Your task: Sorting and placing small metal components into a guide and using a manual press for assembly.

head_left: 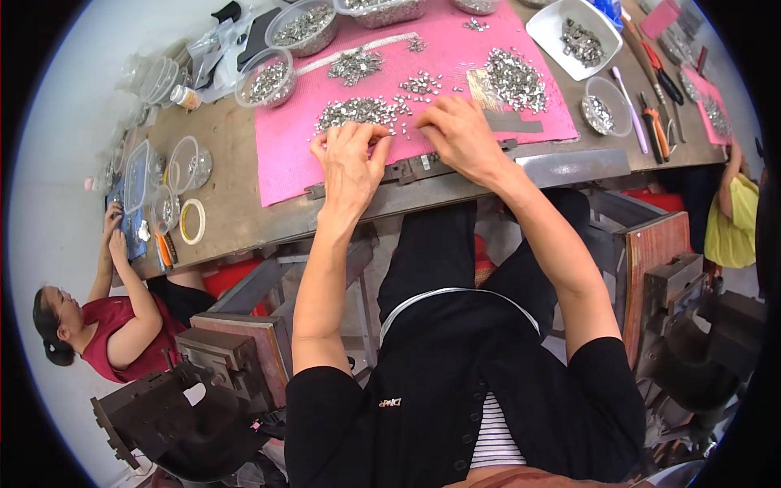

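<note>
Both of my hands work low over a pink mat at the front of the bench. My left hand is closed at the near edge of a pile of small shiny metal pieces, its fingers bent downward and the tips partly hidden. To its right, my right hand is also closed, thumb and fingers drawn together; whatever they hold is too small or hidden to name. Loose pieces lie scattered just beyond and between the hands. Below them a dark metal fixture runs along the bench edge.
Clear tubs of metal parts stand at the back left, and a white square dish at the back right. Orange-handled pliers lie right. A tape roll lies left. A co-worker in red sits left, another in yellow right.
</note>
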A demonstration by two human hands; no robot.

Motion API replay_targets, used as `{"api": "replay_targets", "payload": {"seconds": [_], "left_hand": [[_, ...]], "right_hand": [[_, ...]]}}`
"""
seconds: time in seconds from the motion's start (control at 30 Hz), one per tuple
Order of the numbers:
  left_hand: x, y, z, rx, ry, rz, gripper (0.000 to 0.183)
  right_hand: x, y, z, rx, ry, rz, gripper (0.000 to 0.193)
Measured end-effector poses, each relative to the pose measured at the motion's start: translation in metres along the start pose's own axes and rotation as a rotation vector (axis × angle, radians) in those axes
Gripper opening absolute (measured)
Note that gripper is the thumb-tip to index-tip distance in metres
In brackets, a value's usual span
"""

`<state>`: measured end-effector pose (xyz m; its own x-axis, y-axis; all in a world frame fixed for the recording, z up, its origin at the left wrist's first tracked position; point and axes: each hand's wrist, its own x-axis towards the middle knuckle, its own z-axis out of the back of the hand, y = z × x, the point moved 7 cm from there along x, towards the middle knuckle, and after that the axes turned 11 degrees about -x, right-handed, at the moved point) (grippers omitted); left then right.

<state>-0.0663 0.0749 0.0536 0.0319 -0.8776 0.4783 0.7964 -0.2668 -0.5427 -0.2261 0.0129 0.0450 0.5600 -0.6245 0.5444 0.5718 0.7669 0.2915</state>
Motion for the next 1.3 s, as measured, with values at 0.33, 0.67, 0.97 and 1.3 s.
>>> {"api": "replay_targets", "payload": {"seconds": [0.33,0.67,0.97,1.3], "left_hand": [[0.011,0.005,-0.016,0.041,0.086,-0.118,0.010],[0.004,0.007,0.004,-0.090,0.100,-0.038,0.008],[0.004,0.009,-0.008,-0.042,0.149,-0.045,0.009],[0.008,0.004,-0.012,-0.007,0.122,-0.108,0.008]], "right_hand": [[0.002,0.008,-0.017,-0.064,0.098,-0.005,0.008],[0.005,0.011,-0.017,-0.065,0.170,0.011,0.011],[0.014,0.008,-0.017,0.039,0.223,0.052,0.010],[0.013,0.004,-0.018,0.029,0.292,0.066,0.014]]}}
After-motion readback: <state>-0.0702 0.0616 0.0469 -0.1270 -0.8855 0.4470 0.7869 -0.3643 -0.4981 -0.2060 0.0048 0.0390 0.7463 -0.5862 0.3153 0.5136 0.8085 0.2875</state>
